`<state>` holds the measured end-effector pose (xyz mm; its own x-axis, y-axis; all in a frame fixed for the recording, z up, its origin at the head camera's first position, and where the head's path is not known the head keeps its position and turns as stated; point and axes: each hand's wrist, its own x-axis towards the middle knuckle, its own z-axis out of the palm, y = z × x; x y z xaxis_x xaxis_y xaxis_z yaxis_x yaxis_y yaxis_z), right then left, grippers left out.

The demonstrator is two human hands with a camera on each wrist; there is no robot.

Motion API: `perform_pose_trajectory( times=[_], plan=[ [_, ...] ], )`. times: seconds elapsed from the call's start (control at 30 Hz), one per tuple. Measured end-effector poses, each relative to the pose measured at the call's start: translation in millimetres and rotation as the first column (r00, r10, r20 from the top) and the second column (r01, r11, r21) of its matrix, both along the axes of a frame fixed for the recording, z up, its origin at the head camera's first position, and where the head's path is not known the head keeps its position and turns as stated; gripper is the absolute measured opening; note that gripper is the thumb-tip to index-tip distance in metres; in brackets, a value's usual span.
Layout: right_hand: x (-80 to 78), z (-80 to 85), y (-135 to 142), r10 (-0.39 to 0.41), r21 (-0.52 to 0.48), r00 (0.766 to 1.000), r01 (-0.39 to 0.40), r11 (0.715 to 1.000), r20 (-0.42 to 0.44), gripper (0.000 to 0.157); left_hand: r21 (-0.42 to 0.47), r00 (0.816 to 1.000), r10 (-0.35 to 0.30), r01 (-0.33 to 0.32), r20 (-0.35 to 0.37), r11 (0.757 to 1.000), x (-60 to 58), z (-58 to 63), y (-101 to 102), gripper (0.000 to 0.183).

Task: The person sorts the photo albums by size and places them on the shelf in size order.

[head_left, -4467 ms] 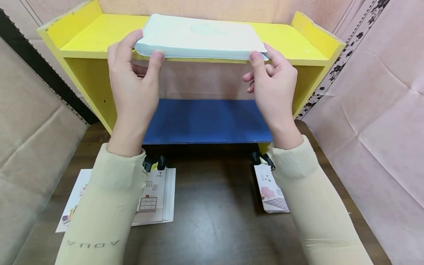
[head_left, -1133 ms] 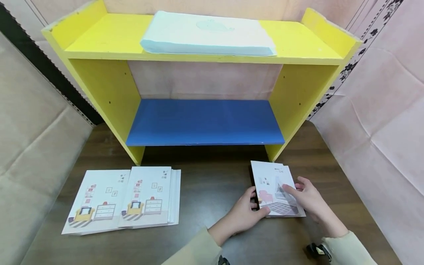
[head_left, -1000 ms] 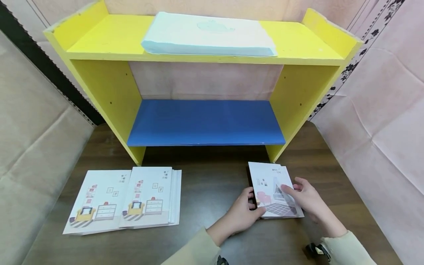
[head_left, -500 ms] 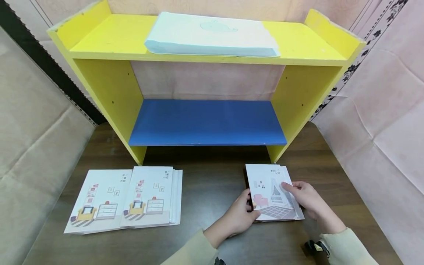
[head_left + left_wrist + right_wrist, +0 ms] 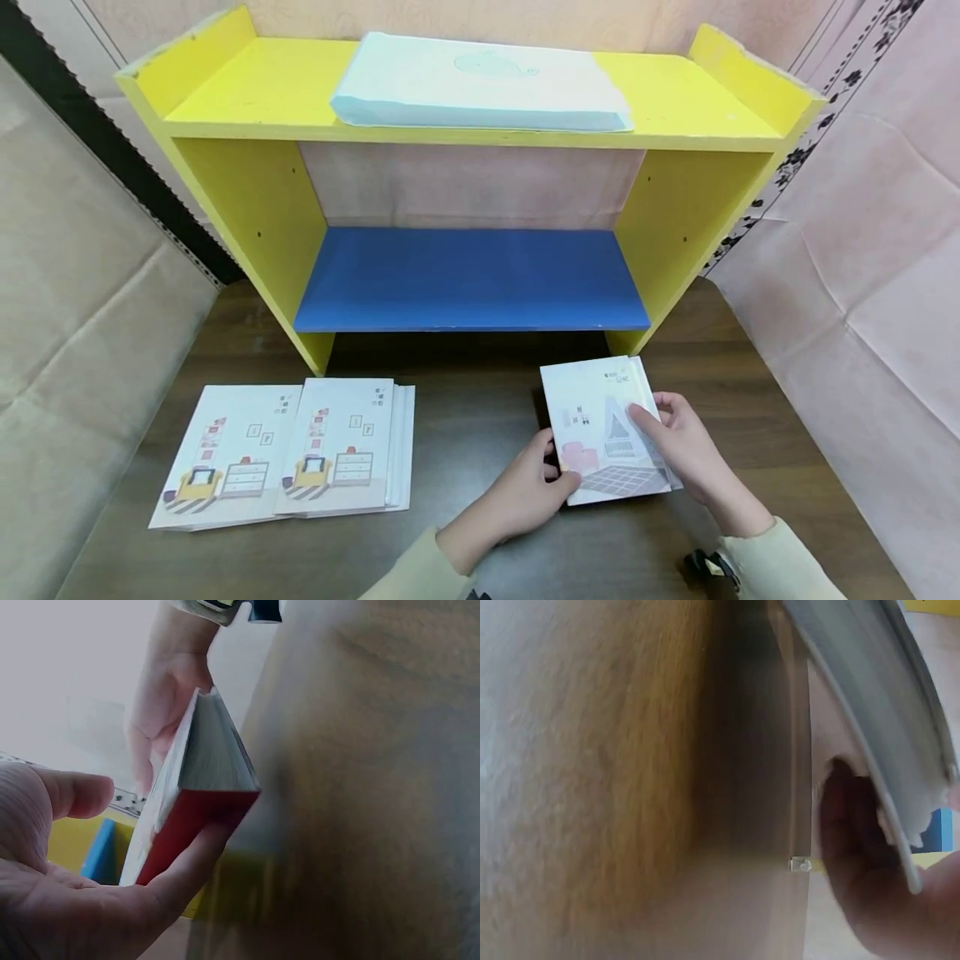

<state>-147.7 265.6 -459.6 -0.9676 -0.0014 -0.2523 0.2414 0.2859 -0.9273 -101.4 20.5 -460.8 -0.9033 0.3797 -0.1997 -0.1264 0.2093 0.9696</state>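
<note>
A book (image 5: pixel 607 433) with a white illustrated cover is held between both hands at the right side of the table. My left hand (image 5: pixel 528 483) grips its left, spine side, thumb on the cover's lower corner. From the right, my right hand (image 5: pixel 682 442) grips the opposite edge with the thumb over the cover and fingers behind. The left wrist view shows the book's red spine (image 5: pixel 191 817) with fingers against it. Page edges (image 5: pixel 877 690) fill the upper right of the right wrist view, raised off the wooden surface there.
A yellow shelf unit (image 5: pixel 480 137) with a blue lower board (image 5: pixel 472 279) stands at the back. On its top lies a pale blue, flat package (image 5: pixel 480 79). Several overlapping white booklets (image 5: pixel 337 454) lie at the table's left. Cloth-covered walls (image 5: pixel 847 250) enclose both sides.
Earlier both hands held the pale blue package at the top shelf; now it rests there, released. Both hands have since taken the book, which has shifted left and turned slightly.
</note>
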Motion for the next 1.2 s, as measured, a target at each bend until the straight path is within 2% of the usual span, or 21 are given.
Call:
perform_pose_trajectory(
  times=[0.1,0.23,0.4,0.5,0.6,0.8,1.03,1.2],
  plan=[
    [0.0,2.8,-2.7,-0.021,-0.045,0.998,0.019,0.999,-0.055,0.061,0.038,0.999,-0.001,0.003,-0.039,0.999,2.7,6.9,-3.1,0.057],
    [-0.6,8.2,-4.3,-0.043,-0.077,0.991,0.034,0.996,-0.124,0.054,0.104,0.996,0.027,-0.018,-0.084,0.994,4.6,9.8,-5.8,0.059],
    [-2.4,17.7,-8.9,-0.037,-0.090,0.983,0.021,0.996,-0.182,0.050,0.117,0.989,0.068,-0.052,-0.132,0.992,2.3,6.4,-8.9,0.064],
    [-6.9,23.4,-15.4,-0.037,-0.103,0.977,0.015,0.995,-0.211,0.049,0.138,0.991,0.057,-0.040,-0.124,0.990,-1.0,2.4,-9.4,0.067],
    [-13.3,28.3,-22.4,-0.042,-0.126,0.972,0.013,0.992,-0.231,0.048,0.150,0.991,0.039,-0.020,-0.125,0.988,-2.7,-0.2,-9.1,0.060],
    [-24.5,35.4,-33.6,-0.055,-0.156,0.981,0.026,0.987,-0.186,0.053,0.213,0.979,0.103,-0.064,-0.176,0.975,-4.1,4.7,-7.9,0.051],
    [-34.0,38.1,-45.0,-0.059,-0.181,0.992,0.038,0.983,-0.110,0.064,0.234,0.975,0.150,-0.109,-0.165,0.966,-9.5,11.0,-11.3,0.037],
    [-32.2,39.6,-48.5,-0.006,-0.180,0.994,-0.013,0.984,-0.105,0.070,0.274,0.963,0.203,-0.150,-0.176,0.950,-11.0,16.1,-13.3,0.028]
  ],
)
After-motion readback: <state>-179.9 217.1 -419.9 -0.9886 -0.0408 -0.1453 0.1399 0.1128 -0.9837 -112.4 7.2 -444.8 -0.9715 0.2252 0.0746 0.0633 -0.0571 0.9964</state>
